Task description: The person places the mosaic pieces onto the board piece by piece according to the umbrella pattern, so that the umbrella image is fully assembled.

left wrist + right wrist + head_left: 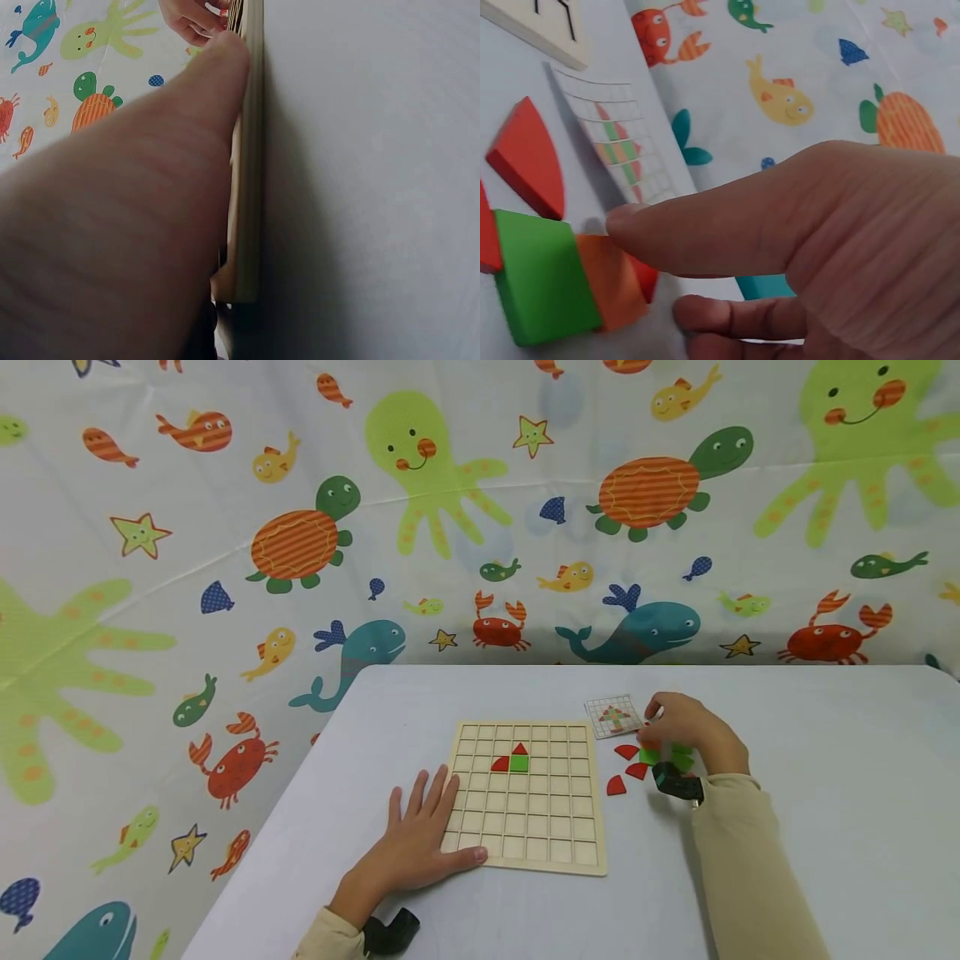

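Note:
A wooden grid board (pixel 525 827) lies on the table. On it are a green square (pixel 518 763), a red triangle (pixel 520 748) above it and a red quarter-round piece (pixel 501 764) to its left. My left hand (pixel 420 847) rests with spread fingers on the board's left edge, the thumb at its near corner. Over the loose pieces right of the board hovers my right hand (pixel 690 727), thumb and fingertips apart. Its thumb tip is beside an orange piece (pixel 613 281), next to a green piece (pixel 544 277); whether it touches is unclear.
A printed pattern card (pixel 615 716) lies behind the loose pieces, by the board's far right corner. Several red quarter-round pieces (pixel 617 786) are scattered between the board and the right hand. A sea-animal curtain (pixel 465 527) hangs behind the white table (pixel 847 827).

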The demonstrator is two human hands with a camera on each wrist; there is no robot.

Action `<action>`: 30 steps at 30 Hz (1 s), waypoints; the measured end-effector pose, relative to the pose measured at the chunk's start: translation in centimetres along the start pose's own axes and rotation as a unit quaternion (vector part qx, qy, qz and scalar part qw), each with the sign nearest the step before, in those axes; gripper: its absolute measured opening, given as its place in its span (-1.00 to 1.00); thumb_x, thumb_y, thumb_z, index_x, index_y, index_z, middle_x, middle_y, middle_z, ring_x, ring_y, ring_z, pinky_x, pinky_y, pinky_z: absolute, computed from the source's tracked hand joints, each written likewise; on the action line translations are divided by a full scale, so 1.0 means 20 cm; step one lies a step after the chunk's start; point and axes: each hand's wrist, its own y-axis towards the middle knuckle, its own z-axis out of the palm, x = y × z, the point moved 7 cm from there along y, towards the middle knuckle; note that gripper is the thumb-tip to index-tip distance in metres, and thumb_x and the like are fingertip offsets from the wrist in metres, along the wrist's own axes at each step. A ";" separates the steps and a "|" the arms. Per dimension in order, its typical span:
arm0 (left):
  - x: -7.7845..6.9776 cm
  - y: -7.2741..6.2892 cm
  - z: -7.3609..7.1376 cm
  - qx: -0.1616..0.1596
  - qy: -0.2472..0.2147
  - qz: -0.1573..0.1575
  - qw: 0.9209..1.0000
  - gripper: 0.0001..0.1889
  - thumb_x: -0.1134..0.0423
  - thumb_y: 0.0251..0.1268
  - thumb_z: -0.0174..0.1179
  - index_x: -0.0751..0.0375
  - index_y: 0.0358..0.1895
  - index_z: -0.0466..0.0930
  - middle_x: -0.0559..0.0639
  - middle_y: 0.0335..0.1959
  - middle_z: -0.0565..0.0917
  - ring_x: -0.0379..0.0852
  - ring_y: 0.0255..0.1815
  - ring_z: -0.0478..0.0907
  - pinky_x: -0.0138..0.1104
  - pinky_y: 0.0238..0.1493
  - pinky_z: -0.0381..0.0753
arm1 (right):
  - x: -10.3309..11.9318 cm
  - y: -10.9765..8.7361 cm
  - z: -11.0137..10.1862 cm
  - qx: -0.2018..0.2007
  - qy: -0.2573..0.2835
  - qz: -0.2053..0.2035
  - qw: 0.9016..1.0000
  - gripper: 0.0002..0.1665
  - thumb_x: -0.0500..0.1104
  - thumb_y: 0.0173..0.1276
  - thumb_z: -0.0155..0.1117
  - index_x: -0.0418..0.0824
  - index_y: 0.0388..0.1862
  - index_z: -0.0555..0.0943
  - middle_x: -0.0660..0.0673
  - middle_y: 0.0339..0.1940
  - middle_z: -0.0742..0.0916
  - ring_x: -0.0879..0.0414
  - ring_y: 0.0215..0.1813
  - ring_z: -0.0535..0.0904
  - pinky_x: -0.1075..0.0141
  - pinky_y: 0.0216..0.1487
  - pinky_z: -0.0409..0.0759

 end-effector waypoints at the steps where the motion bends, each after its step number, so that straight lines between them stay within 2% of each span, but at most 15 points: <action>1: 0.00 0.00 0.00 0.000 0.001 0.000 1.000 0.24 -0.56 0.31 0.16 0.25 0.77 -0.09 0.18 0.80 -0.19 0.31 0.76 -0.37 0.38 0.54 -0.45 | 0.00 0.01 0.01 -0.003 0.000 -0.001 1.000 -0.47 -0.13 0.42 0.45 -0.47 0.15 0.53 -0.43 0.03 0.64 -0.32 0.06 0.50 -0.18 0.09 0.61; 12: 0.01 0.00 0.00 0.000 0.001 0.002 1.000 0.24 -0.55 0.32 0.16 0.25 0.77 -0.08 0.18 0.79 -0.18 0.31 0.76 -0.37 0.39 0.54 -0.45 | -0.02 0.02 0.01 -0.040 0.019 0.013 0.999 -0.64 -0.22 0.44 0.35 -0.50 0.00 0.54 -0.32 -0.23 0.65 -0.21 -0.12 0.54 0.03 -0.11 0.62; 20: 0.01 0.00 0.00 -0.002 0.005 0.000 1.000 0.24 -0.55 0.30 0.16 0.25 0.77 -0.07 0.18 0.80 -0.18 0.31 0.76 -0.36 0.38 0.54 -0.45 | -0.05 -0.01 -0.03 -0.114 0.044 0.061 0.991 -0.63 -0.30 0.44 0.28 -0.58 0.05 0.48 -0.46 -0.15 0.65 -0.30 -0.11 0.55 -0.03 -0.09 0.67; 24: 0.01 0.00 0.00 -0.002 0.004 0.002 1.000 0.24 -0.55 0.30 0.16 0.25 0.76 -0.07 0.18 0.80 -0.18 0.31 0.76 -0.36 0.38 0.54 -0.45 | -0.06 -0.01 -0.03 -0.124 0.033 0.062 0.990 -0.61 -0.30 0.44 0.28 -0.60 0.06 0.48 -0.48 -0.14 0.64 -0.32 -0.09 0.55 -0.06 -0.08 0.68; 30: 0.01 0.00 0.00 -0.001 0.001 0.002 1.000 0.24 -0.55 0.30 0.16 0.26 0.76 -0.07 0.19 0.79 -0.17 0.32 0.76 -0.35 0.39 0.54 -0.45 | -0.06 0.00 -0.02 -0.127 0.030 0.054 0.990 -0.68 -0.32 0.45 0.25 -0.61 0.00 0.54 -0.47 -0.18 0.67 -0.31 -0.14 0.57 -0.08 -0.07 0.69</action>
